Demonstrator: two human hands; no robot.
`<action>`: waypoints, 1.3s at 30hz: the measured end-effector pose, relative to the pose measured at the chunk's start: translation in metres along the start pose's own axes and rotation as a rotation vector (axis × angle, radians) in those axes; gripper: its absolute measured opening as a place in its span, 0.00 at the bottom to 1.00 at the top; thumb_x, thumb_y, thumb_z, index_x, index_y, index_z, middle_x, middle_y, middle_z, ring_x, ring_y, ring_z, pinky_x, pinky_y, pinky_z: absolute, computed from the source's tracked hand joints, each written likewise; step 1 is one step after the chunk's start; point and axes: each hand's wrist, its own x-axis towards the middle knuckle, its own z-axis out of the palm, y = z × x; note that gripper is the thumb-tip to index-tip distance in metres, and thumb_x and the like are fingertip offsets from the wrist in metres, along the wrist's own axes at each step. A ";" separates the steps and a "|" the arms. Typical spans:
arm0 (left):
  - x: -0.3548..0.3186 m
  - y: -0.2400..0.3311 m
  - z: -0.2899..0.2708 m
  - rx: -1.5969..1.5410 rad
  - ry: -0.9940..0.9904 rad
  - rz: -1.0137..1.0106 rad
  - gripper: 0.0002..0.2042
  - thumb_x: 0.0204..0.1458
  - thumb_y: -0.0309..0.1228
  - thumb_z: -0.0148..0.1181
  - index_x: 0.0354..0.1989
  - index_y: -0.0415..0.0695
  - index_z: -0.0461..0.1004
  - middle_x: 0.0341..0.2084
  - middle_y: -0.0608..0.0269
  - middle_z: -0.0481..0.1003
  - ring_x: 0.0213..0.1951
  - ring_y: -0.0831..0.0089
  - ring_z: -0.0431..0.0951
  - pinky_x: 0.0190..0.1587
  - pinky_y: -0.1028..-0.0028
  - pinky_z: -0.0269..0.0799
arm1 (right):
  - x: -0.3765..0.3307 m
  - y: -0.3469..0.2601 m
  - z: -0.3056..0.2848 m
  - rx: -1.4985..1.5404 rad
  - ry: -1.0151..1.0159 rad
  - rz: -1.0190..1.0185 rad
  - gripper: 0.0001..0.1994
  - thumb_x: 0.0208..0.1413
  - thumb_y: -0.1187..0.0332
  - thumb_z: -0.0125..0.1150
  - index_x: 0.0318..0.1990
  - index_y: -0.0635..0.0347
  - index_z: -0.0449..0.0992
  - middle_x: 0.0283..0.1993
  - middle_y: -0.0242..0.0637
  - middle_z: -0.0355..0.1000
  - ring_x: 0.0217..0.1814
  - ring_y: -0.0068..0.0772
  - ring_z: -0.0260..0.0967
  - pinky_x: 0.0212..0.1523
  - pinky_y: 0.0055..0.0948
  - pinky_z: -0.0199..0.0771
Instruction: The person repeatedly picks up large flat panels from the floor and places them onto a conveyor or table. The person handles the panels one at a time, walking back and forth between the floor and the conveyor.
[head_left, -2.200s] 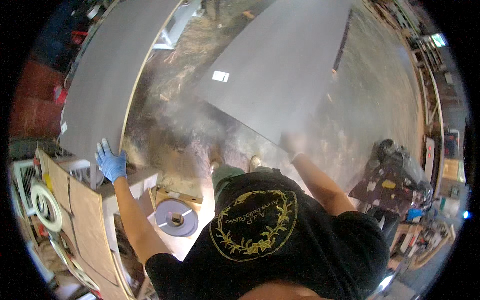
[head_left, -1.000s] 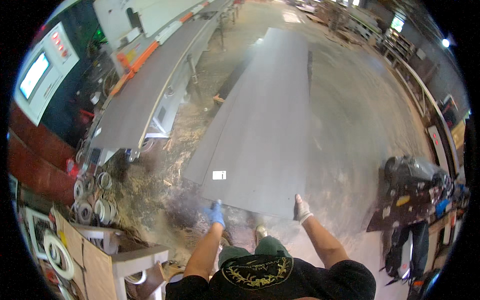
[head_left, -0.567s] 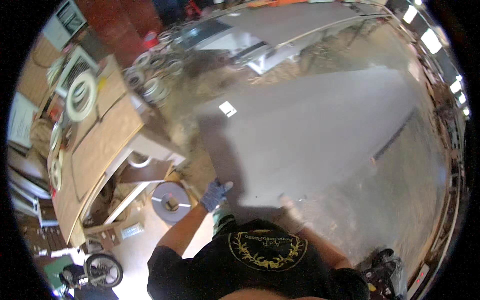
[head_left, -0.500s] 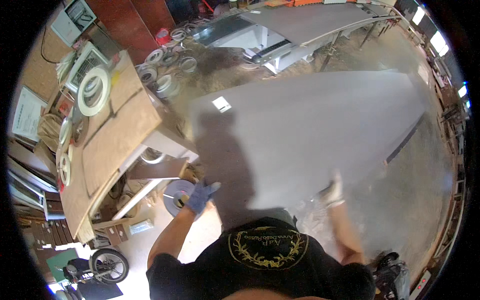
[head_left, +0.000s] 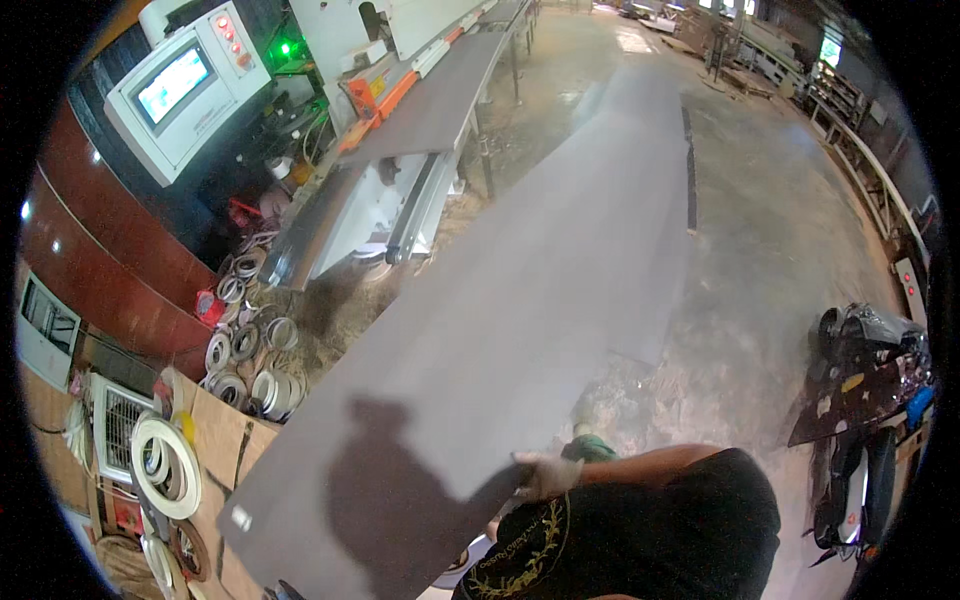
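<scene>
A long grey panel (head_left: 480, 330) stretches from near my body far ahead, slightly turned on another grey sheet (head_left: 655, 290) whose edge shows on the right. My right hand (head_left: 547, 476), in a whitish glove, is closed on the panel's near right edge. Of my left hand (head_left: 286, 591), only dark gloved fingertips show at the bottom rim, hooked over the panel's near left edge; the rest is hidden. A small white label (head_left: 241, 517) is stuck at the panel's near left corner. My shadow falls across the near half.
To the far left stands a machine with a control screen (head_left: 175, 88) and orange-edged bed (head_left: 385, 100). Edging rolls (head_left: 250, 340) cover the floor beside it. A wooden table (head_left: 215, 430) with a large white roll (head_left: 165, 465) is at left. A scooter (head_left: 860, 460) stands at right.
My view has swung, bringing the control screen into sight. The panel now lies diagonally, its near left corner beside the wooden table. My right hand has come onto the panel's edge.
</scene>
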 end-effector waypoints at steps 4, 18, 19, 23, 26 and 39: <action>0.028 0.053 0.032 0.370 0.108 0.159 0.30 0.53 0.53 0.43 0.61 0.49 0.57 0.60 0.53 0.56 0.61 0.60 0.56 0.59 0.58 0.49 | -0.028 -0.063 -0.001 0.172 0.276 -0.087 0.39 0.47 0.51 0.60 0.63 0.57 0.49 0.66 0.47 0.45 0.68 0.49 0.40 0.64 0.55 0.43; -0.123 0.547 0.202 0.133 -0.289 1.207 0.28 0.51 0.57 0.39 0.40 0.45 0.74 0.39 0.50 0.74 0.42 0.52 0.74 0.44 0.59 0.68 | -0.089 -0.348 -0.215 0.230 0.398 -0.804 0.32 0.51 0.45 0.48 0.59 0.55 0.59 0.63 0.38 0.57 0.64 0.45 0.51 0.65 0.47 0.42; -0.100 0.553 0.225 0.189 -0.292 1.149 0.28 0.51 0.57 0.39 0.39 0.45 0.74 0.39 0.50 0.74 0.42 0.53 0.74 0.45 0.59 0.68 | -0.074 -0.361 -0.221 0.167 0.419 -0.798 0.34 0.50 0.44 0.48 0.60 0.55 0.58 0.64 0.38 0.55 0.65 0.45 0.50 0.65 0.46 0.40; -0.134 0.558 0.212 0.195 -0.369 1.167 0.29 0.52 0.56 0.35 0.40 0.44 0.74 0.41 0.48 0.73 0.46 0.50 0.72 0.48 0.58 0.66 | -0.067 -0.363 -0.262 0.299 0.665 -0.702 0.35 0.53 0.42 0.42 0.62 0.57 0.54 0.64 0.39 0.54 0.66 0.44 0.48 0.65 0.45 0.40; -0.099 0.536 0.194 0.129 -0.314 1.131 0.29 0.51 0.57 0.37 0.40 0.44 0.74 0.41 0.47 0.73 0.45 0.49 0.72 0.48 0.58 0.65 | -0.061 -0.349 -0.226 0.145 0.316 -0.783 0.38 0.54 0.39 0.34 0.66 0.54 0.42 0.70 0.37 0.37 0.72 0.43 0.30 0.66 0.47 0.26; 0.085 0.359 0.081 0.202 -0.276 0.879 0.34 0.52 0.59 0.34 0.54 0.42 0.64 0.50 0.43 0.66 0.53 0.49 0.66 0.55 0.60 0.59 | 0.079 -0.261 -0.064 0.208 0.282 -0.660 0.39 0.50 0.41 0.49 0.63 0.58 0.52 0.66 0.40 0.50 0.67 0.43 0.46 0.66 0.45 0.39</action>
